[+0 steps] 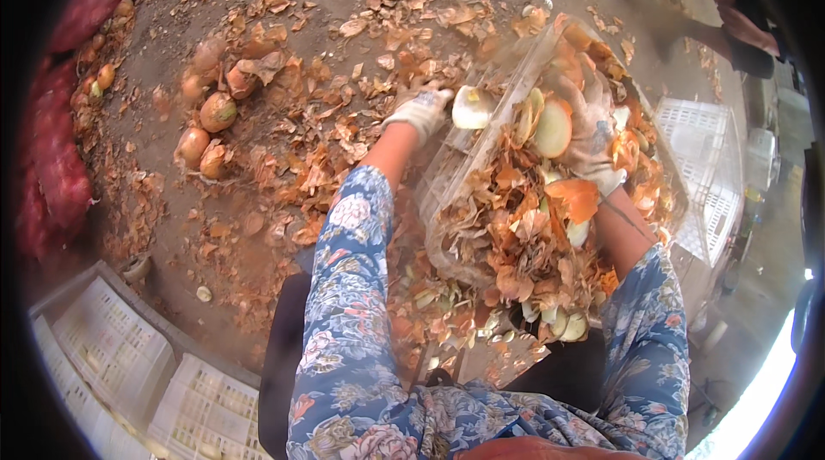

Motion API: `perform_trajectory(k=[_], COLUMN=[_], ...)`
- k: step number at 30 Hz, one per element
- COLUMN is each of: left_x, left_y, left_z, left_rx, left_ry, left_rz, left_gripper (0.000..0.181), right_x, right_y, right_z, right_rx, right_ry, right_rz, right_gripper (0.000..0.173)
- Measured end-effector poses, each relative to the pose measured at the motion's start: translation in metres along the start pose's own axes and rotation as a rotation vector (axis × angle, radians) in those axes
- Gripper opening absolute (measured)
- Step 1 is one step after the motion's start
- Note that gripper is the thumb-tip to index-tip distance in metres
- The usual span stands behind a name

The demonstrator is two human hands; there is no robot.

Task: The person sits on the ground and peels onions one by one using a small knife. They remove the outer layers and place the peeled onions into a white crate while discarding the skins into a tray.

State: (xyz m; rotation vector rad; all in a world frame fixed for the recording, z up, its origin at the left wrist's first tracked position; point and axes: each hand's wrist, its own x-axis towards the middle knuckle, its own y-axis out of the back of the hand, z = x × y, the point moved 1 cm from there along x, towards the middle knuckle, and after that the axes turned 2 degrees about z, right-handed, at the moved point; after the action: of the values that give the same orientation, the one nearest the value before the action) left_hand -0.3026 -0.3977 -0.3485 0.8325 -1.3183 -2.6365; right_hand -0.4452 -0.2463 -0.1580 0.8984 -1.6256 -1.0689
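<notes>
My left hand (422,109), in a pale work glove, reaches down over the loose skins beside a plastic crate (480,131). Its fingertips are near a cut white onion piece (473,107) at the crate's edge; whether it grips anything is unclear. The crate is tilted and full of dry onion skins (515,234) and cut onion slices. My right hand (593,131), gloved too, is inside the crate among the skins, its fingers partly covered. A large onion slice (553,128) lies beside it. Several whole onions (218,111) sit on the ground to the left.
Red mesh sacks (55,157) lie along the far left with loose onions beside them. White plastic crates (113,337) stand at the lower left, and another white crate (699,163) is at the right. Onion skins litter the ground. Part of another person (741,28) shows at the upper right.
</notes>
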Motion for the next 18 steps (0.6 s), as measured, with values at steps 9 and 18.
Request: perform_trajectory(k=[9, 18], left_x=[-0.219, -0.261], left_y=[-0.076, -0.053], left_z=[0.022, 0.032], left_rx=[-0.091, -0.382], left_ry=[0.316, 0.613], left_rz=[-0.046, 0.244], left_gripper=[0.047, 0.058], right_x=[0.001, -0.004], right_y=[-0.009, 0.086], right_z=[0.006, -0.041], right_rx=[-0.009, 0.114], right_ry=[-0.008, -0.08], right_rz=[0.086, -0.085], right_gripper=[0.043, 0.056])
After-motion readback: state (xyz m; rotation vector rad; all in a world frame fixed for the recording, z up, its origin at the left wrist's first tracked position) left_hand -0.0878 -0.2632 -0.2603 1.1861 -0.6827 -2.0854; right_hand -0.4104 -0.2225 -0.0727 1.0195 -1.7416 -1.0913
